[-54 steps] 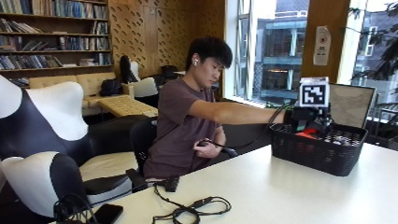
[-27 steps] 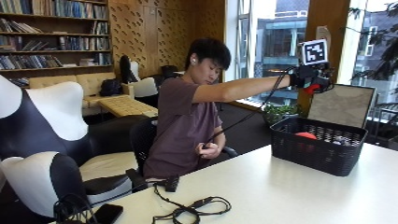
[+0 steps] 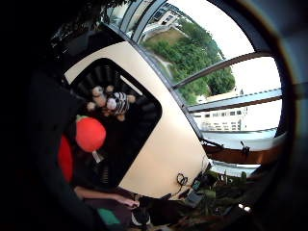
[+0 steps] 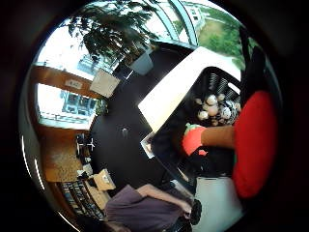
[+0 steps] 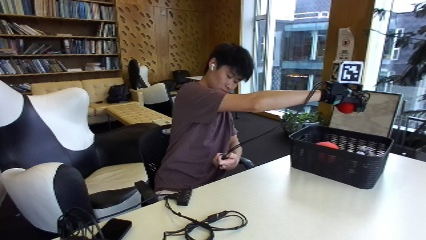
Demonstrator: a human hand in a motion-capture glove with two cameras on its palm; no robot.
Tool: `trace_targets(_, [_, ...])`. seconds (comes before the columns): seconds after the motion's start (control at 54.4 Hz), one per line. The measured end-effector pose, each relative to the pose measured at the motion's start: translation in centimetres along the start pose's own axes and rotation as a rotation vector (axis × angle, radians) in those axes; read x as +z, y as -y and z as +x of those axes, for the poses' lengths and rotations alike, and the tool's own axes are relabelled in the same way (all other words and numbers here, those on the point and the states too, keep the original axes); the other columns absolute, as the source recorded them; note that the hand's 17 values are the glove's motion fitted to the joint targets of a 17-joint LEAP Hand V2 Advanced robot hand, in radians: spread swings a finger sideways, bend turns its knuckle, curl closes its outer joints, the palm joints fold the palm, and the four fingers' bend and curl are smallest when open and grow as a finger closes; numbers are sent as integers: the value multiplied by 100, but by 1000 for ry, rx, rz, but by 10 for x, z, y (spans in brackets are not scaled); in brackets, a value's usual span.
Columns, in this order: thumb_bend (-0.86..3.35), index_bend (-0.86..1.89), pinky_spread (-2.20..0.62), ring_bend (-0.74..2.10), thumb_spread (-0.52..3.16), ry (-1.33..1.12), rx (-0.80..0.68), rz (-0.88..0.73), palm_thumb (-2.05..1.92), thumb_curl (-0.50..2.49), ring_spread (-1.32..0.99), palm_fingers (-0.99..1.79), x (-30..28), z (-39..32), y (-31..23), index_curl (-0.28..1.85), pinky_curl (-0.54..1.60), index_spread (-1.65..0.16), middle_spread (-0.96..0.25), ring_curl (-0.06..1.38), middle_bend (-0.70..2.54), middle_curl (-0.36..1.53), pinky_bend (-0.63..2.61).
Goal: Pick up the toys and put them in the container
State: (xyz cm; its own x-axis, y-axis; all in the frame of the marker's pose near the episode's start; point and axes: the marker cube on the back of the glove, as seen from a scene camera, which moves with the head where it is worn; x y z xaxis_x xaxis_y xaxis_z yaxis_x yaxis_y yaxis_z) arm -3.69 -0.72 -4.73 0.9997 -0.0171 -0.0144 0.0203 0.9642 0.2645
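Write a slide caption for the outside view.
Gloved right hand holds a red toy above the black basket.

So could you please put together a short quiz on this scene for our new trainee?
1. True or false: the gloved right hand rests on the table.
2. What colour is the toy it holds?
3. Where is the hand? A) over the black basket B) beside the cables C) on the person's lap

Key: 1 false; 2 red; 3 A
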Motion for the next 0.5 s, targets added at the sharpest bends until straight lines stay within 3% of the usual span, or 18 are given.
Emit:
trace_targets(0.037, [14,78,-34,120,23,-10,-4,-38,60,118,-40,62,4,4,-1,98,60,-32,-19,76,108,70,112])
trace_targets(0.055, [13,64,-34,119,28,-16,3,-66,59,117,-40,43,7,7,-1,95,60,-32,-20,75,101,68,117])
trace_targets(0.073, [8,50,-32,117,41,-23,14,-98,45,117,-38,6,10,9,-2,92,60,-30,-20,75,87,64,115])
trace_targets(0.092, [12,54,-33,122,38,-30,27,-134,56,117,-38,23,13,10,-2,98,66,-30,-21,78,93,69,125])
trace_targets(0.129, [5,33,-23,104,58,-42,62,-203,39,113,-30,-42,20,13,-2,86,63,-29,-17,72,63,57,124])
trace_targets(0.147, [3,27,-20,99,65,-47,96,-232,36,110,-27,-46,24,13,-1,82,61,-28,-15,71,56,55,124])
trace_targets(0.165, [4,25,-21,101,70,-52,142,-253,37,110,-28,-27,28,13,1,80,59,-29,-16,70,55,54,121])
trace_targets(0.184, [-1,15,-16,85,76,-54,187,-268,29,105,-22,-55,31,13,2,74,58,-28,-13,64,43,49,122])
trace_targets(0.202, [-3,12,-13,76,81,-50,208,-278,25,102,-20,-59,33,13,3,70,56,-28,-11,62,38,47,120])
trace_targets(0.257, [-4,11,-7,65,94,-6,108,-284,19,94,-13,-58,36,14,-3,62,54,-27,-5,57,11,39,118])
trace_targets(0.294, [-3,6,-5,55,101,11,63,-276,16,90,-10,-48,37,17,-7,57,50,-26,-5,52,20,40,111])
trace_targets(0.386, [-2,6,0,41,115,-23,208,-274,11,79,-4,-42,45,21,-4,49,46,-24,-3,46,13,36,100])
trace_targets(0.459, [-2,7,2,35,123,-14,152,-267,10,72,-1,-38,47,17,-5,44,43,-23,-3,44,10,33,94])
trace_targets(0.496, [-1,7,3,33,126,-62,280,-269,9,69,0,-37,49,26,-4,42,42,-22,-2,43,10,32,91])
